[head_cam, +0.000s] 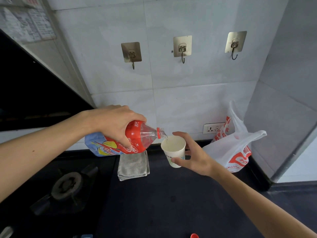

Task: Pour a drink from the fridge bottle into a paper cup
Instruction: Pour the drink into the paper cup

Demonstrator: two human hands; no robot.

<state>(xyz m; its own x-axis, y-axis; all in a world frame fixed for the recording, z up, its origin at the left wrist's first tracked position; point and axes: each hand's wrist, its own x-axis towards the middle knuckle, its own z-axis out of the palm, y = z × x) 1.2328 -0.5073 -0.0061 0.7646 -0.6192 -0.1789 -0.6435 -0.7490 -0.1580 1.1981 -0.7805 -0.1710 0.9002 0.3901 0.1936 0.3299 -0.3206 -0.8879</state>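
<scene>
The left hand [111, 124] is wrapped over the top of the bottle [127, 141], fingers curled down across its red label and the thumb tucked behind, so the grip is firm and closed around the body. The bottle lies nearly on its side, neck pointing toward the other hand, its open mouth with the red neck ring sitting just over the rim of the paper cup [174, 151]. A thin clear trickle runs from the mouth into the cup.

The right hand [193, 157] holds that cup from the far side: the thumb presses low on the near wall, the index finger hooks round the back near the rim, and the remaining fingers curve behind it. The cup is upright and lifted off the surface, white inside, with a little green print near the thumb.

Directly under the bottle and the left fingers, a folded grey cloth [133, 166] lies flat on the dark countertop [171, 203]. Below the left wrist a gas burner [66, 185] sits in the black hob. Beyond the right hand, toward the corner, a white plastic bag [235, 150] with red print slumps against the tiled wall, partly covering a wall socket [211, 128]. Near the bottom edge, under the right forearm, a small red cap [194, 235] peeks into view. High on the wall above both hands hang three metal hooks [182, 48].
</scene>
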